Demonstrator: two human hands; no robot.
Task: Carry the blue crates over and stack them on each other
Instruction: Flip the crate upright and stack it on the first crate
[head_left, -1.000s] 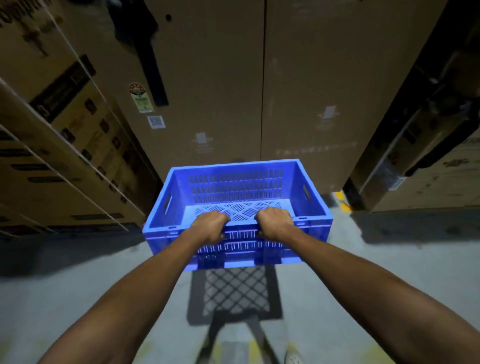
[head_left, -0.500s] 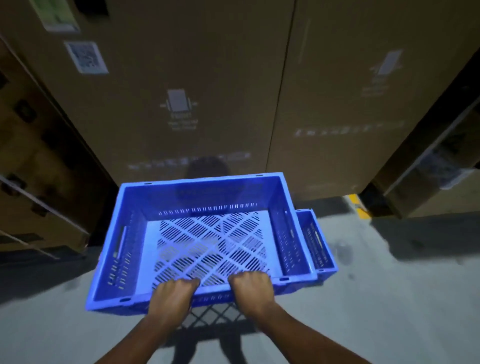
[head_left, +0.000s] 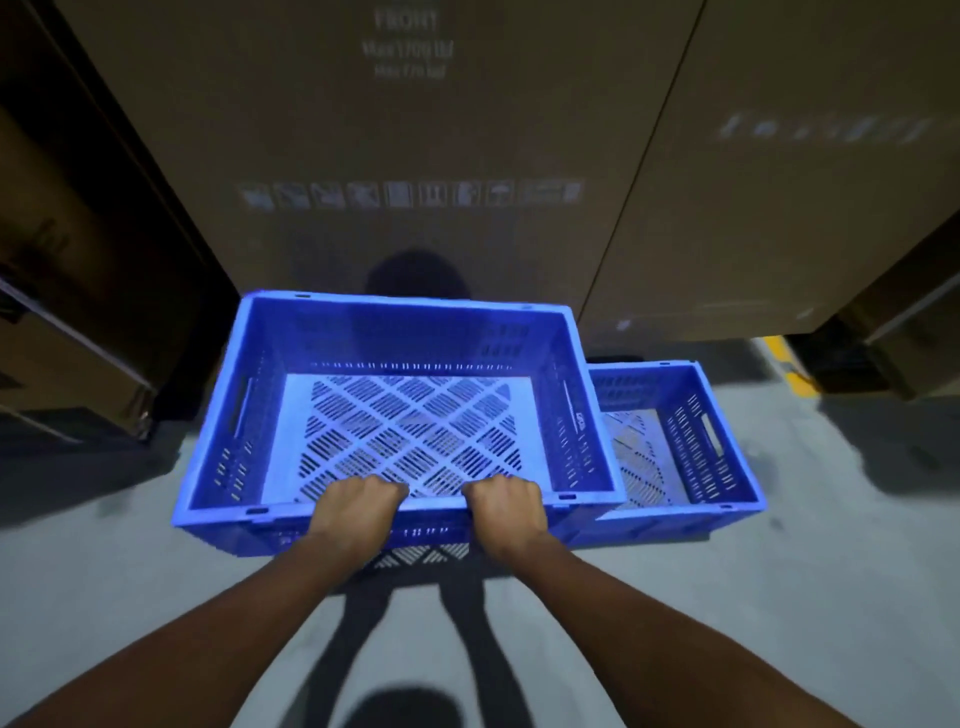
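Note:
I hold an empty blue crate (head_left: 405, 338) with a slotted, perforated floor by its near long rim, off the ground. My left hand (head_left: 358, 512) and my right hand (head_left: 504, 512) both grip that rim, side by side. A second blue crate (head_left: 696, 441) stands on the concrete floor to the right and lower down; its left part is hidden behind the held crate. The held crate overlaps it only at that left side and sits mostly to its left.
Tall cardboard cartons (head_left: 415, 156) form a wall right behind both crates. More cartons (head_left: 62, 312) stand at the left and at the right (head_left: 909, 338). A yellow floor mark (head_left: 784, 358) shows at the right. Grey concrete floor (head_left: 779, 597) lies around me.
I have come closer to the cartons and look further down. The held crate has lowered, and more of the second crate on the floor shows at its right.

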